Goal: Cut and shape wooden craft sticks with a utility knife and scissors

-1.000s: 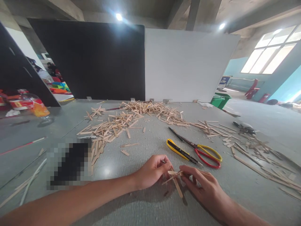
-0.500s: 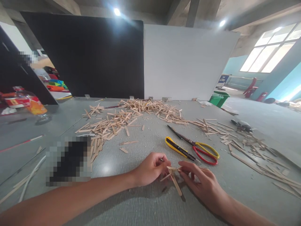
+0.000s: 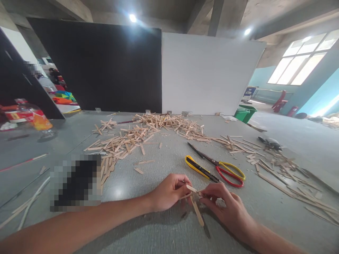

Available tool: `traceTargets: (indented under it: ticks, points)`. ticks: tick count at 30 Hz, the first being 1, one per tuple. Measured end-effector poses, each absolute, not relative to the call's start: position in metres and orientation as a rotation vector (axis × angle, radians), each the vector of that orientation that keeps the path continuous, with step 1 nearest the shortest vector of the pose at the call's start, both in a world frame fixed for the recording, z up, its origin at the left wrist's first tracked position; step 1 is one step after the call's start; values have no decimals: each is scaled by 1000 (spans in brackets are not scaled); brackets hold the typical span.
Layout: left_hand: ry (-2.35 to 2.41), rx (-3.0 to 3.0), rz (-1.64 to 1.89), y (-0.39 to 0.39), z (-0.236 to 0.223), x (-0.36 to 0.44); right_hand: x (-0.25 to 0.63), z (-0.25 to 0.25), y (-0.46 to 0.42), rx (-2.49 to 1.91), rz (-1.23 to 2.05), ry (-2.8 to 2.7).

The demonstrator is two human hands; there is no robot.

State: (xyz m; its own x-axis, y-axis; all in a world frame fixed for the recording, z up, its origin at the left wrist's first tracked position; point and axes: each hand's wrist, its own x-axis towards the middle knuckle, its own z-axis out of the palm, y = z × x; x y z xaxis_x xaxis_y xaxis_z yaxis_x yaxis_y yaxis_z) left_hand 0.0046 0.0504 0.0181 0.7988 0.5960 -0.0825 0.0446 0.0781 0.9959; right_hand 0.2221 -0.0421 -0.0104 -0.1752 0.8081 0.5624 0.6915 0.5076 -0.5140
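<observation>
Between my two hands is a small piece made of crossed wooden craft sticks [image 3: 197,212], its longest stick slanting down toward me. My left hand [image 3: 171,192] is closed on its left side, thumb and fingers pinching near the upper stick. From the right, my right hand [image 3: 225,203] pinches a stick end of the same piece between thumb and fingertips. The fingertips hide the joints where the sticks meet. Just beyond my hands lie a yellow and black utility knife [image 3: 201,168] and scissors [image 3: 225,171] with one yellow and one red handle.
A heap of loose craft sticks [image 3: 127,139] spreads across the grey table [image 3: 148,233]. More sticks and strips [image 3: 275,169] lie at right, near a dark tool [image 3: 270,143]. A blurred dark object [image 3: 76,183] and white cable [image 3: 33,203] are at left. Black and white panels [image 3: 206,74] stand behind.
The stick piece has tilted slightly between my hands, its lower end shifting a little left and down. My right fingers have curled in slightly. The whole view has shifted slightly.
</observation>
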Motion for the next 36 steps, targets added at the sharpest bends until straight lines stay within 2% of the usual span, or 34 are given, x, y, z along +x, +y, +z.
traceTargets:
  ticks: [6,16,28,36]
  points:
    - [529,1451,429,49,20,4,223,-3,-42,-988,251,-2036]
    - [488,1425,395,50,16,4,216,8,-44,-978,431,-2157]
    - [605,1491,560,50,14,6,225,-15,-41,-1134,232,-1908]
    - [614,1594,555,45,13,1,221,-6,-42,-1129,149,-1840]
